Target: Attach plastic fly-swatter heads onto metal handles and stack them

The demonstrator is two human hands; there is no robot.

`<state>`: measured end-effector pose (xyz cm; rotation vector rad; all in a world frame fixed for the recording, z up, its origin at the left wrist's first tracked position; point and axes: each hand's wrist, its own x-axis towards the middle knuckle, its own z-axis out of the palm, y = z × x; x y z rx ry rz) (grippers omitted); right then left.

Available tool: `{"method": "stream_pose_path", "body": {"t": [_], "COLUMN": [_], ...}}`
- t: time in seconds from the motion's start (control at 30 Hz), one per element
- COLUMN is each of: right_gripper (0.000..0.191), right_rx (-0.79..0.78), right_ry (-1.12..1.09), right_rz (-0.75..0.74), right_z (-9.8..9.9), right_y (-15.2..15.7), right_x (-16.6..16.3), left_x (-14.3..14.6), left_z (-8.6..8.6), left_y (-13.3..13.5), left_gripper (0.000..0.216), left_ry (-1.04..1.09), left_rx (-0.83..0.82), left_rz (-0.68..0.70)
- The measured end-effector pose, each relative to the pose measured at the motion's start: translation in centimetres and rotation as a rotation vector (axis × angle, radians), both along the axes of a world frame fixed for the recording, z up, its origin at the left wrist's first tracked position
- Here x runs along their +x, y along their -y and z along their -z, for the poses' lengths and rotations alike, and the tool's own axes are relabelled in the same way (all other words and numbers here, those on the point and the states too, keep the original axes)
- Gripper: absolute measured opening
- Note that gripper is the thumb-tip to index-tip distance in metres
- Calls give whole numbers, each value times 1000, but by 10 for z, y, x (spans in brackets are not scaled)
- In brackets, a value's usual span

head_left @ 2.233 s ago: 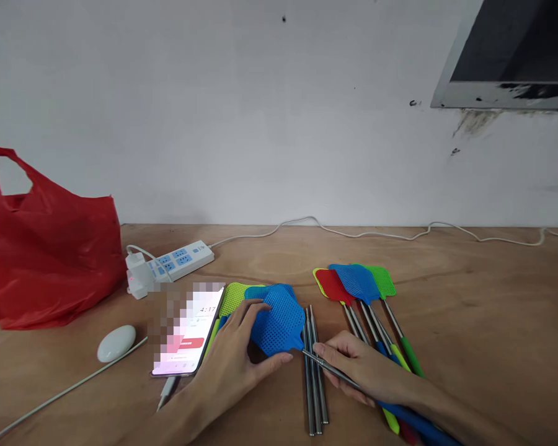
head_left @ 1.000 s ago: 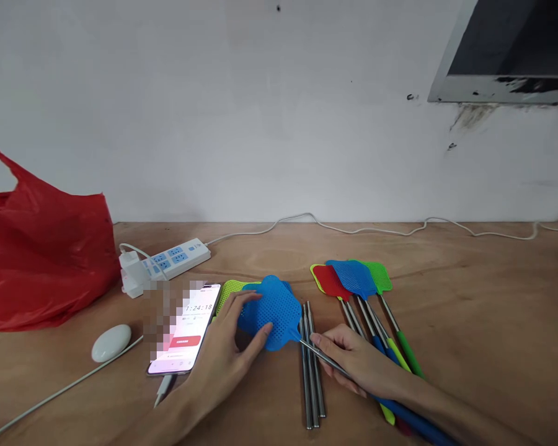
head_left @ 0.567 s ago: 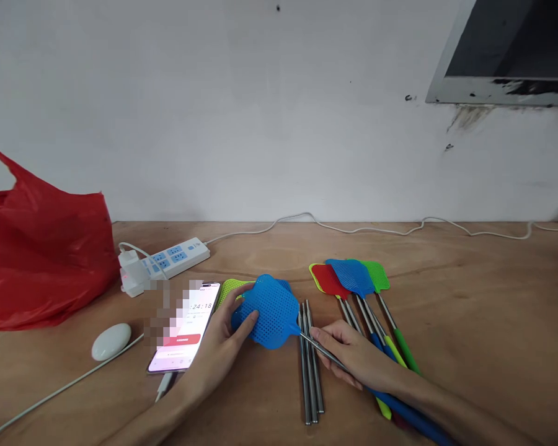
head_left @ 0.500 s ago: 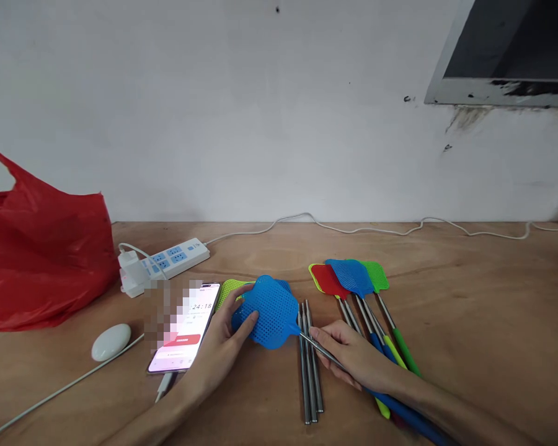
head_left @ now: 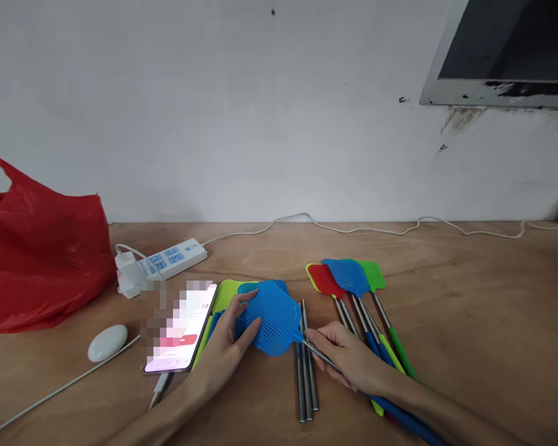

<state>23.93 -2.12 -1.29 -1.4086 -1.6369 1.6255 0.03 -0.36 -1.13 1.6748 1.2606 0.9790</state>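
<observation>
A blue fly swatter (head_left: 274, 316) lies across both hands, its perforated head to the left and its metal rod running right. My left hand (head_left: 230, 341) holds the head's left side, thumb on the mesh and forefinger along the upper edge. Closed around the rod just below the neck is my right hand (head_left: 346, 356); the blue handle extends beneath that forearm. Between the hands, several loose metal rods (head_left: 304, 378) lie side by side, partly under the swatter. Lime-green (head_left: 225, 294) and blue heads peek out behind my left hand, with handles beside it.
On the right lie assembled swatters with red (head_left: 328, 280), blue (head_left: 351, 275) and green (head_left: 372, 274) heads. Left of my hands are a lit phone (head_left: 181, 341), a power strip (head_left: 183, 257), a white mouse-shaped object (head_left: 108, 342) and a red plastic bag (head_left: 46, 266). A cable (head_left: 353, 231) runs along the wall.
The swatter head has turned slightly and moved a little lower, with both hands still on it. The view has shifted slightly, and handles now show between the phone and my left hand.
</observation>
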Motion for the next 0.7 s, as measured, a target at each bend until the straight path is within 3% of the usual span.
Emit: {"method": "stream_pose_path", "body": {"t": [0.17,0.37,0.7], "right_gripper": [60,62,49], "right_rx": [32,17,33], "right_ry": [-5,-31,-154], "right_rz": [-14,-11,-67], "right_z": [8,5,-5], "right_y": [-1,1,1], "right_x": [2,3,5], "left_x": [1,3,6], "left_z": [-2,-5,-11], "left_y": [4,6,3], "left_gripper": [48,50,57], "left_ry": [-13,-6,211], "left_rx": [19,-8,-137], "left_rz": [5,20,2]}}
